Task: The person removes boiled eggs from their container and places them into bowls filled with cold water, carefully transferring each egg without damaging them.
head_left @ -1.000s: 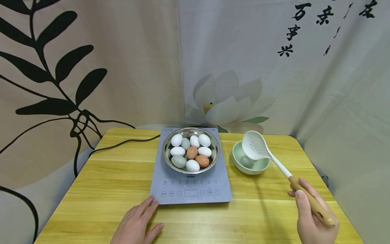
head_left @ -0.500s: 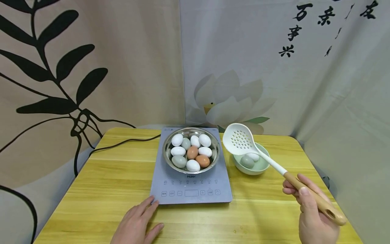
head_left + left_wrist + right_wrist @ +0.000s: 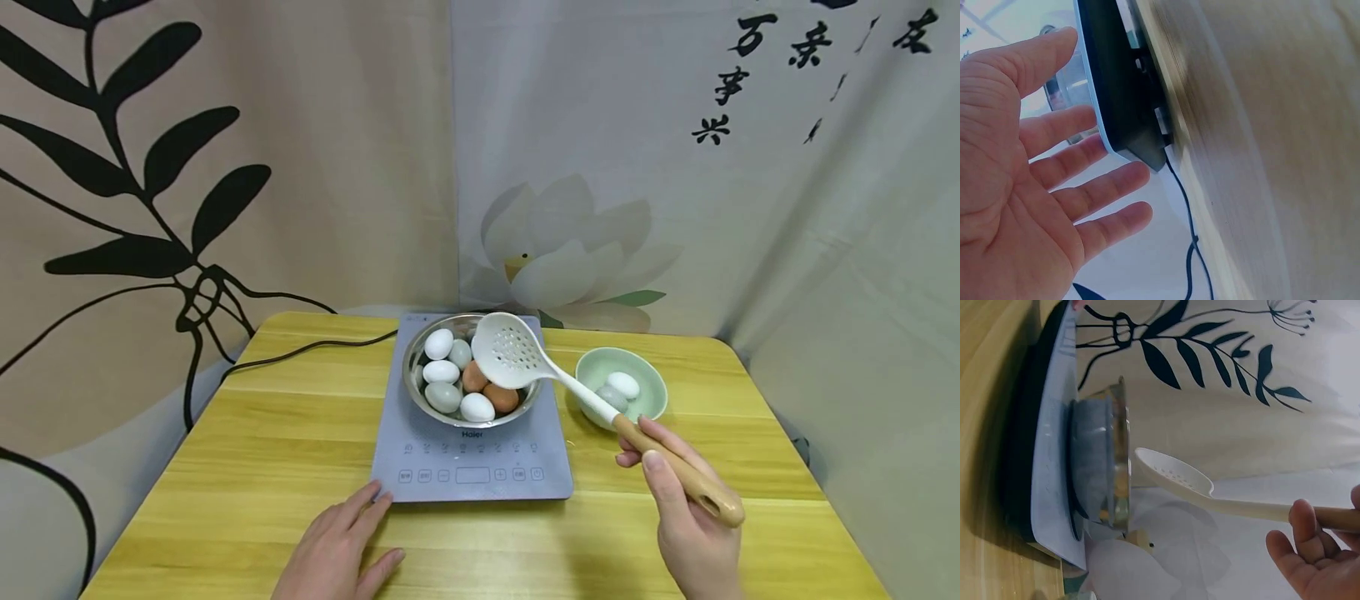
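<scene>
My right hand grips the wooden handle of a white slotted ladle. The perforated bowl of the ladle is over the right side of a steel basin, hiding some of the eggs there. White, pale green and brown eggs fill the basin, which sits on a Haier induction cooktop. In the right wrist view the ladle's bowl is just above the basin's rim. My left hand has its fingers spread, fingertips at the cooktop's near left corner; the left wrist view shows them by its edge.
A pale green bowl right of the cooktop holds a white egg and a greenish egg. A black cord runs left from the cooktop across the wooden table. Printed curtains hang behind.
The ladle has swung left from above the green bowl to above the steel basin. A white egg now shows in the green bowl beside the greenish one. My left hand stays put.
</scene>
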Motion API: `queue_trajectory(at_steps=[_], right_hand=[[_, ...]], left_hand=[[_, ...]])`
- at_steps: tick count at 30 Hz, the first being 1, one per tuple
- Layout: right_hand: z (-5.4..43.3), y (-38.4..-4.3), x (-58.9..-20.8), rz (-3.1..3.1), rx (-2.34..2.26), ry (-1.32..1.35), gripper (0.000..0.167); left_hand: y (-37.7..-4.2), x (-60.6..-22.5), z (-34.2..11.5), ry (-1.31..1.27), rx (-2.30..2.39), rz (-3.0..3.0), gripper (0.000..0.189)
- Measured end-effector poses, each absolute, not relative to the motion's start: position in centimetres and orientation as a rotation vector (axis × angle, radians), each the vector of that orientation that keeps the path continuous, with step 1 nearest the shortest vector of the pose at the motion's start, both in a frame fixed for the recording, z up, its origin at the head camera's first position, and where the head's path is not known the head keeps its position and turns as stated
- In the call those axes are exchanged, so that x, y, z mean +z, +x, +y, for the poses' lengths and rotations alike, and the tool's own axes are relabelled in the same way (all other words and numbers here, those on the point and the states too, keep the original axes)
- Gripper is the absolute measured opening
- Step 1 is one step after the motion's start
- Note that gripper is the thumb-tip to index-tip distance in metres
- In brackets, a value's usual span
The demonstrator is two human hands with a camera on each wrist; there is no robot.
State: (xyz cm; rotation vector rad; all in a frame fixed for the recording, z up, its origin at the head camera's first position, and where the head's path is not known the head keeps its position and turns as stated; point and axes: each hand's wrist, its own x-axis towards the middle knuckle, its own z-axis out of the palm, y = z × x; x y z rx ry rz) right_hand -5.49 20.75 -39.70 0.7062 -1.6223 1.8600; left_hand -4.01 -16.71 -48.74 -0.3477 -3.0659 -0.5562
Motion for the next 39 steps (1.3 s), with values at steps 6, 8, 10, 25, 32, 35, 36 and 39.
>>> queue_trajectory(at_steps=[6, 8, 10, 25, 32, 35, 36, 39], right_hand=[[19.7, -7.0, -39.8, -1.606, 1.607, 0.909, 0.032], [19.6, -7.3, -39.7, -1.618, 1.541, 0.947, 0.030], [19.6, -7.4, -39.6, -1.648, 1.472, 0.967, 0.028], [20.2, -8.3, -38.3, -1.784, 1.073, 1.197, 0.027], [20.2, -8.6, -36.9, -1.766, 0.977, 1.266, 0.027], [20.2, -8.7, -36.7, -1.754, 0.982, 1.283, 0.027], [20.2, -8.7, -36.7, -1.752, 0.986, 1.288, 0.026], [20.2, -8.8, -36.7, -1.759, 0.992, 1.290, 0.027]], left_hand=[[-3.9, -48.7, -16.7, -0.343, -0.565, -3.066, 0.067], [-3.9, -48.8, -16.7, -0.343, -0.565, -3.062, 0.067], [-3.9, -48.8, -16.7, -0.343, -0.566, -3.059, 0.067], [-3.8, -48.7, -16.6, -0.347, -0.549, -3.038, 0.067], [-3.8, -48.6, -16.6, -0.357, -0.546, -3.026, 0.067], [-3.8, -48.6, -16.6, -0.358, -0.543, -3.025, 0.067], [-3.8, -48.6, -16.6, -0.358, -0.543, -3.025, 0.067], [-3.8, -48.6, -16.5, -0.355, -0.545, -3.027, 0.067]])
